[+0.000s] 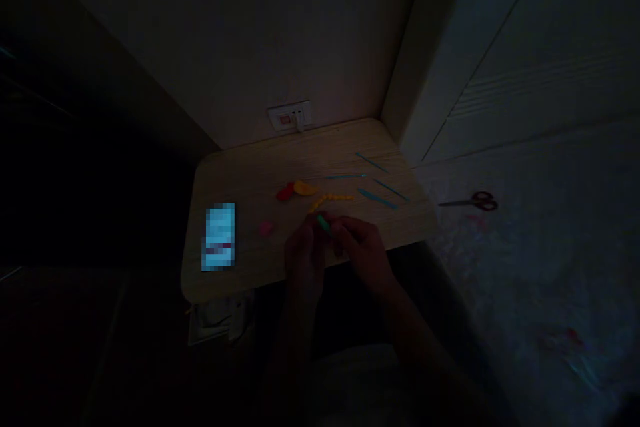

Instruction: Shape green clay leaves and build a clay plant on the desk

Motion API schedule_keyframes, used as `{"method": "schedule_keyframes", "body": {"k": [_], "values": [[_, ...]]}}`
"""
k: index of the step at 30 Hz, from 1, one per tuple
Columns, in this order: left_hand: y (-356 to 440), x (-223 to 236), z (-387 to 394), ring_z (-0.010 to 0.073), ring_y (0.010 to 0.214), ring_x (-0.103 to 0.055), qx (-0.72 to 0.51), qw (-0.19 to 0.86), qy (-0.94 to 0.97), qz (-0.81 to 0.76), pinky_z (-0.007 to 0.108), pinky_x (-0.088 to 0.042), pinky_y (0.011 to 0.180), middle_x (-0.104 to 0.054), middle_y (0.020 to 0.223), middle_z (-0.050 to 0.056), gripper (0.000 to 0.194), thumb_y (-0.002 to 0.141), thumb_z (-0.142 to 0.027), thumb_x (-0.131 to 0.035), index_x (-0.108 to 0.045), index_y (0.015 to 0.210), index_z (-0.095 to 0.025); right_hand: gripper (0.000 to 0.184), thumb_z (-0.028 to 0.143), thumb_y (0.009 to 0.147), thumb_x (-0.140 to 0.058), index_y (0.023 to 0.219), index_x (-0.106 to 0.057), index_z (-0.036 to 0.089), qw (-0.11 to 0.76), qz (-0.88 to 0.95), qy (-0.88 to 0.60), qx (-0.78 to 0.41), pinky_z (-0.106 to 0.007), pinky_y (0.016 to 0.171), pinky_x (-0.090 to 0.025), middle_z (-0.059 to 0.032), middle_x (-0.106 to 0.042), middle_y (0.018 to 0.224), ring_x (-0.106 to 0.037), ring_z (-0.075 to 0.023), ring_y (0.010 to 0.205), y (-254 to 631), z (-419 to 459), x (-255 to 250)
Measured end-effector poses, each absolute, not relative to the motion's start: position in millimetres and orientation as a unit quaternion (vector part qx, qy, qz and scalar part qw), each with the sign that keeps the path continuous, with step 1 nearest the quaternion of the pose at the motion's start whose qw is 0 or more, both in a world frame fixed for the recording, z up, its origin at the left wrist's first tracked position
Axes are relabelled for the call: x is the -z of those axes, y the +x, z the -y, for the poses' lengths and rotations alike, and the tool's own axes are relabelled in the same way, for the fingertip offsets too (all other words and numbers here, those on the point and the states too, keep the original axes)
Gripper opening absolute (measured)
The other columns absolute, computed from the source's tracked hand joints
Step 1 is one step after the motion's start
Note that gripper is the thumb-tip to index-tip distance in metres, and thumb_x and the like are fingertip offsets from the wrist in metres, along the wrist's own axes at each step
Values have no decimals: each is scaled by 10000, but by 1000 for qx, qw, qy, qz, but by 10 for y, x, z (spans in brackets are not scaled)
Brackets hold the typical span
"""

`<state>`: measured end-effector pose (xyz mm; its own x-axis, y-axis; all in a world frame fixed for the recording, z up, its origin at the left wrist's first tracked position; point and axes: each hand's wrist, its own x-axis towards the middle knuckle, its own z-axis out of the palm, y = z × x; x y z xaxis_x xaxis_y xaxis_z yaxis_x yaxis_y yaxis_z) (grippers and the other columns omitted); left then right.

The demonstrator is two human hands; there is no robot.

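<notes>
Between the fingertips of both hands sits a small piece of green modelling clay [324,223], partly hidden by the fingers. My left hand [303,250] is closed around its left side. From the other side my right hand [359,240] pinches it. Just beyond the fingers lies a beaded-looking strip of yellow clay [333,198]. Farther off rest a yellow-orange clay lump [304,188] and a red clay lump [285,192], touching each other. A pink clay lump [266,227] lies to the left of my hands.
Several thin blue modelling tools [377,199] lie on the right of the small wooden table [240,173]. A lit phone [219,237] is at its left. Scissors [473,202] lie beyond the right edge. A wall socket [290,117] holds a plug behind the table. The room is dark.
</notes>
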<state>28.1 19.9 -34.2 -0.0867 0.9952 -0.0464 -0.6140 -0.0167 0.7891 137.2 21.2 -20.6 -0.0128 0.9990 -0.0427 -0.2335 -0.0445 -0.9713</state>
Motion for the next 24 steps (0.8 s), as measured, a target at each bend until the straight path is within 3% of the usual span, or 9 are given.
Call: {"method": "schedule_keyframes", "body": {"k": [7,12,16,24], "values": [[238,375,-215,134,737,-652,-639,596,329,-358,236,-540,603,-741,971,57,285,754,-402,-943,-843,920,-192,421,586,874,-727,708,-706,199,534,424,-455,-573,-257,505,-381,15,-567,594,-467,-122,545,1405,-212,192],[204,408,-197,132,729,-650,-646,614,305,-335,232,-550,587,-735,982,53,292,805,-434,-902,-834,969,-202,415,607,858,-750,777,-751,200,526,428,-428,-598,-255,520,-437,5,-624,645,-511,-124,562,1432,-201,186],[191,419,-189,153,839,-704,-651,610,285,-350,255,-604,751,-758,996,53,312,764,-428,-936,-845,976,-217,318,525,801,-828,827,-784,211,528,417,-425,-606,-248,519,-457,8,-656,672,-532,-122,560,1437,-191,206],[210,403,-187,162,862,-689,-649,587,325,-359,254,-576,745,-755,998,57,316,705,-441,-968,-864,917,-233,256,466,833,-804,814,-769,213,534,421,-440,-586,-231,492,-446,8,-678,667,-539,-114,537,1443,-175,204]]}}
